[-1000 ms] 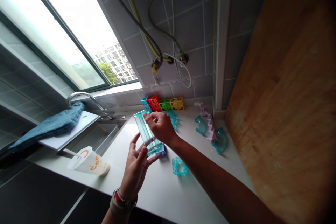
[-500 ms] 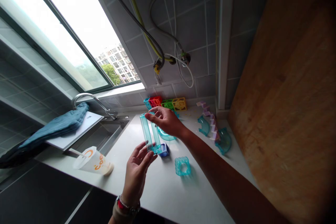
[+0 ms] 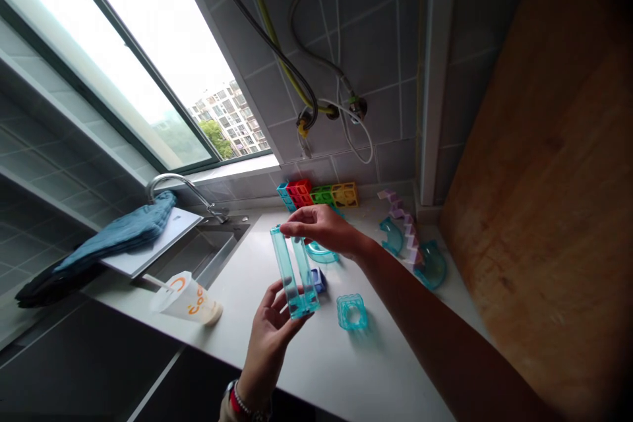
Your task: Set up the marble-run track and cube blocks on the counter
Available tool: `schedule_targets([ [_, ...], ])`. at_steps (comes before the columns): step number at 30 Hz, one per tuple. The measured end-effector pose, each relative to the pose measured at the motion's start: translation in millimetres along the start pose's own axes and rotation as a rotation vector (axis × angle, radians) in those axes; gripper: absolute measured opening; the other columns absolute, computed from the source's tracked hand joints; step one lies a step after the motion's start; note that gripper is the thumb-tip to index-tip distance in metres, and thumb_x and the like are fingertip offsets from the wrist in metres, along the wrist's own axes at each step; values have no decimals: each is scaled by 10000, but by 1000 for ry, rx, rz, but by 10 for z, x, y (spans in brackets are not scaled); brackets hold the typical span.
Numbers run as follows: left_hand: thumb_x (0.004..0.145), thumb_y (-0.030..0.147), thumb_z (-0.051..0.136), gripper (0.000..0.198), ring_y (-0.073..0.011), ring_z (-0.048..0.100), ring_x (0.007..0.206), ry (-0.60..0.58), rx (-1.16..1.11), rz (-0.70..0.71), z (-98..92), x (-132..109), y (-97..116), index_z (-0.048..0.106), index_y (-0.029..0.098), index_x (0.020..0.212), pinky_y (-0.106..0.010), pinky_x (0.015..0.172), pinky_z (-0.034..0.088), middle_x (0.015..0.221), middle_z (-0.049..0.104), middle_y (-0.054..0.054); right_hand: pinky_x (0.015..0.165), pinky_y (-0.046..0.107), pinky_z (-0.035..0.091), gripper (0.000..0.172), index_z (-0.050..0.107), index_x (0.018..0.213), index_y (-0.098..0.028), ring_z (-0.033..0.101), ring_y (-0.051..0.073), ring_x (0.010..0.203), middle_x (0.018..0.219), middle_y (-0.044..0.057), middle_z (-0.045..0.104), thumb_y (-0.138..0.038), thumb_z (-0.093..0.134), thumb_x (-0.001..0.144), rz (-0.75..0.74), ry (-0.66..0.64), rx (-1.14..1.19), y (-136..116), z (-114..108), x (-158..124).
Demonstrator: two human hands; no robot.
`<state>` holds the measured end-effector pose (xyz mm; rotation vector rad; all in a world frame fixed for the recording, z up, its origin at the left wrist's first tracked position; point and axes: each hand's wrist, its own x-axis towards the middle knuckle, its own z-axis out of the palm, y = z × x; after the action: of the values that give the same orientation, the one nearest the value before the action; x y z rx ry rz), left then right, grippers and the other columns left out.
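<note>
Between my hands is a long translucent teal plastic piece with two parallel rails, tilted above the counter. My left hand holds its lower end, thumb beneath and fingers behind. At the upper end, my right hand grips it with thumb and fingertips. Behind the piece a blue block is partly hidden. A teal square block with a round opening lies to the right on the counter. Beneath my right hand, a curved teal piece is partly covered.
Colored open blocks, including a red one and a yellow one, line the wall. Curved teal pieces and a purple zigzag strip lie right. A drink cup stands near the sink on the left.
The teal piece has come lower and a little to the right, nearer to me, with both hands still on it. The whole view has shifted slightly.
</note>
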<state>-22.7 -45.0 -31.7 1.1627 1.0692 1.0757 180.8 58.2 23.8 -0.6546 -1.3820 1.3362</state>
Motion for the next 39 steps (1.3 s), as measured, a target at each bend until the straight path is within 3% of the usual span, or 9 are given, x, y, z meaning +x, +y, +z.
schedule_targets([
  [3,784,345,904,618,-385,716,1180,-37,-64,-42,100,15,5,619,218,1318,-484,959,593,1285,728,-187,650,246,511,422,732,921,-148,645,151,781,909,66,744,-537,814,777,7,119,27,-49,-5,2],
  [6,822,458,856,484,-392,723,1164,-22,-98,-49,83,28,-35,712,177,1190,-446,898,614,1300,722,-200,664,241,517,432,724,928,-149,637,154,806,931,67,727,-548,802,780,-13,164,55,-109,-29,-5],
  [11,834,489,836,572,-339,770,1057,92,-73,62,-75,55,-47,663,219,1308,-403,842,621,1240,754,-145,683,245,516,519,706,954,-166,620,145,799,954,46,698,-632,811,749,-20,122,88,-122,-33,-2],
  [17,832,465,838,566,-332,700,1181,100,60,24,-103,95,-33,688,174,1294,-363,875,597,1257,743,-165,660,244,496,593,678,984,-165,608,141,771,916,32,678,-638,868,682,26,116,92,-82,47,9],
  [23,843,438,825,583,-286,702,1090,18,22,-43,-60,117,-112,680,184,1347,-319,813,573,1211,747,-155,580,237,425,622,698,1053,-154,538,128,676,764,-11,611,-657,851,720,-66,52,-105,-111,41,-33],
  [27,808,422,860,630,-262,703,1038,34,55,-72,-102,103,-177,677,190,1364,-311,799,574,1241,743,-159,566,237,400,609,729,1074,-150,530,129,662,747,-6,616,-677,801,776,-103,-4,-253,-113,25,-58],
  [31,792,437,866,589,-278,707,1041,83,64,-16,-206,87,-213,710,186,1302,-328,805,587,1219,752,-154,636,257,469,592,739,1092,-144,610,154,744,870,42,699,-668,768,818,-115,6,-370,-102,-21,-61],
  [35,776,453,879,534,-257,710,979,195,-51,57,-428,129,-190,743,159,1200,-308,770,596,1054,778,-138,749,293,540,565,734,1101,-156,677,198,919,1106,89,732,-635,794,808,-103,-6,-419,-108,-103,-71],
  [39,755,460,901,468,-208,701,870,260,-189,111,-718,186,-150,772,151,1083,-278,723,598,944,767,-100,728,300,559,535,715,1067,-167,702,219,929,1046,83,729,-612,823,791,32,-115,-520,-65,-153,-77],
])
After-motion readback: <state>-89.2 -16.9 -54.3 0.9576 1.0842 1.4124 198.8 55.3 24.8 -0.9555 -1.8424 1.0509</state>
